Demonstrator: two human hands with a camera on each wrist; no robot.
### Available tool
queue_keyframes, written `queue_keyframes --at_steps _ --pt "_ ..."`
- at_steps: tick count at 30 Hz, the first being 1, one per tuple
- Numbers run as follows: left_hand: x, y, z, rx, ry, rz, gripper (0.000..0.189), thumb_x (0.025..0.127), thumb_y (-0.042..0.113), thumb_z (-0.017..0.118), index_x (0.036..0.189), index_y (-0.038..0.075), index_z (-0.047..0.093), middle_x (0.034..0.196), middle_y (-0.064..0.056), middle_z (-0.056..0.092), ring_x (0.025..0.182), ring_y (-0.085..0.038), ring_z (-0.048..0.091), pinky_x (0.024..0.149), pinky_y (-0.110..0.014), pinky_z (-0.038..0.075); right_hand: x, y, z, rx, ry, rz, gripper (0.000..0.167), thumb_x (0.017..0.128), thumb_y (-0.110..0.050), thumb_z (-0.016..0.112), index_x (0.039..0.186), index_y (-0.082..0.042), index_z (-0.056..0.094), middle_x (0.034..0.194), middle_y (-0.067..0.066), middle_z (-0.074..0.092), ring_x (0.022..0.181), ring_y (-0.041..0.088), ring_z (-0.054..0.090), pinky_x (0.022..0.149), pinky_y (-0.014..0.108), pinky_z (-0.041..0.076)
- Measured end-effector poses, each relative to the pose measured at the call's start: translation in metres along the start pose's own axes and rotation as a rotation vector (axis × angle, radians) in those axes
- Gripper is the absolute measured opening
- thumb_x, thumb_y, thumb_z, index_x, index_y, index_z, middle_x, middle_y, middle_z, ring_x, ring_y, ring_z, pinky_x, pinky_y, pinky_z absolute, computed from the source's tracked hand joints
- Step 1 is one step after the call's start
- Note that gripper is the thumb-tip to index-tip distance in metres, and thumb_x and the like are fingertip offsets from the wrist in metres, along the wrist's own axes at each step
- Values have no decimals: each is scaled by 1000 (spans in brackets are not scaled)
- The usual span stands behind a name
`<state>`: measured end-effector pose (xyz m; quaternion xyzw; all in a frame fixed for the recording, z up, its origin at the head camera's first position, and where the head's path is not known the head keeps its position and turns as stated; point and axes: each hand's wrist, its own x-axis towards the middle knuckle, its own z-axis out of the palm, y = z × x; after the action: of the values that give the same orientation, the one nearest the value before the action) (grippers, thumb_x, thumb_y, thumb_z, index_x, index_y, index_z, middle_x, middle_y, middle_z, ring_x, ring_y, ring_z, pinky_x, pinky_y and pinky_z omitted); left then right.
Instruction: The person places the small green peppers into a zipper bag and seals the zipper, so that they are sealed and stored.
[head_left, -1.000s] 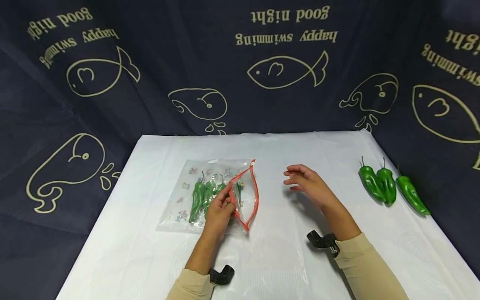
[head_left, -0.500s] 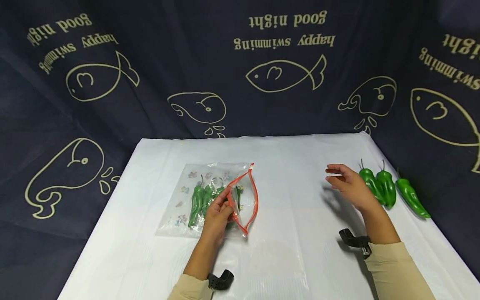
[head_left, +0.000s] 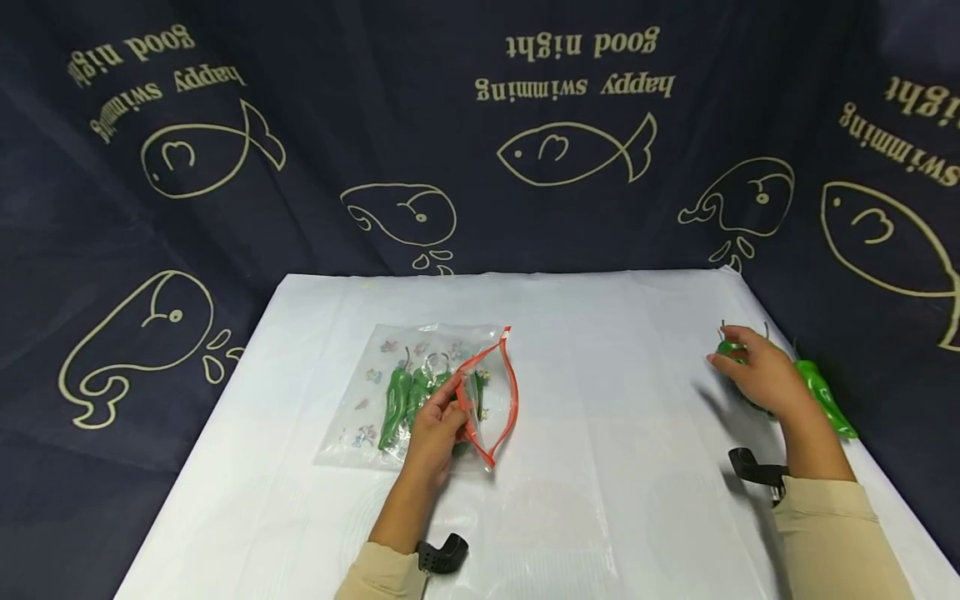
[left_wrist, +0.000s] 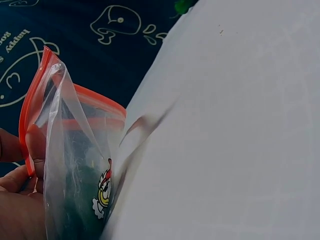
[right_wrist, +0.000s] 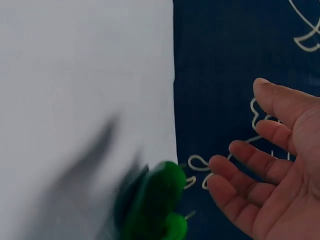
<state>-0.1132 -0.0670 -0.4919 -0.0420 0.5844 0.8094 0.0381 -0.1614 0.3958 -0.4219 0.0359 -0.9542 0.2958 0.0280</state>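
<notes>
My left hand (head_left: pixel 435 429) pinches the red-edged mouth of a clear zip bag (head_left: pixel 348 417), holding it apart. Inside the bag lie several green peppers (head_left: pixel 396 408). In the left wrist view, the fingers (left_wrist: pixel 36 142) grip the red zip strip (left_wrist: pixel 100 100), and a printed cartoon figure shows on the plastic. At the table's right, my right hand (head_left: pixel 761 375) hovers over green peppers (head_left: pixel 731 348), partly covering them. From the right wrist view, this hand (right_wrist: pixel 270 175) has loosely bent fingers, nothing between them, and a green pepper (right_wrist: pixel 155 205) just beyond the fingertips.
Another green pepper (head_left: pixel 825 400) lies near the right edge of the white-covered table (head_left: pixel 600 325), partly behind the right forearm. A flat clear plastic sheet (head_left: pixel 547 517) lies near the front. Dark printed cloth (head_left: pixel 420 67) hangs behind and at the sides.
My right hand has moved right across the table, from beside the bag's mouth to over the peppers. The left hand and the bag have stayed in place.
</notes>
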Motion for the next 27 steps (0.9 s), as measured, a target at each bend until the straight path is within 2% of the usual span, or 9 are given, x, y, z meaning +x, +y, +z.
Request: queue_keyframes --at_steps 3,7,13,19,27 --pt "0 1 0 15 2 -4 64 87 -7 55 147 14 49 99 -9 67 66 -7 54 53 -21 47 1 9 -6 -26 11 13 62 100 -27 58 142 12 36 135 39 44 116 56 49 85 64 44" --pt "1 1 0 22 2 -5 66 87 -9 52 148 15 49 104 -11 66 65 -7 53 54 -21 46 1 18 -12 -73 -18 38 63 100 -28 58 142 13 35 133 40 42 114 56 48 86 66 42" --pt "0 1 1 34 14 -19 63 88 -7 54 147 16 50 100 -12 67 65 -8 53 55 -22 46 4 30 -12 -170 -61 52 63 95 -22 63 137 15 36 121 46 45 109 59 46 87 69 38" --pt "-2 1 0 37 30 -24 62 88 -6 55 146 17 52 101 -14 67 67 -9 55 54 -22 47 9 32 -4 -194 -119 51 66 93 -18 64 137 20 33 127 48 39 115 63 39 92 71 35" --pt "-1 1 1 29 18 -25 61 88 -6 55 145 17 53 92 -9 66 64 -8 53 52 -21 46 11 37 1 -236 -103 86 66 93 -19 62 137 19 32 124 47 40 112 62 42 89 72 37"
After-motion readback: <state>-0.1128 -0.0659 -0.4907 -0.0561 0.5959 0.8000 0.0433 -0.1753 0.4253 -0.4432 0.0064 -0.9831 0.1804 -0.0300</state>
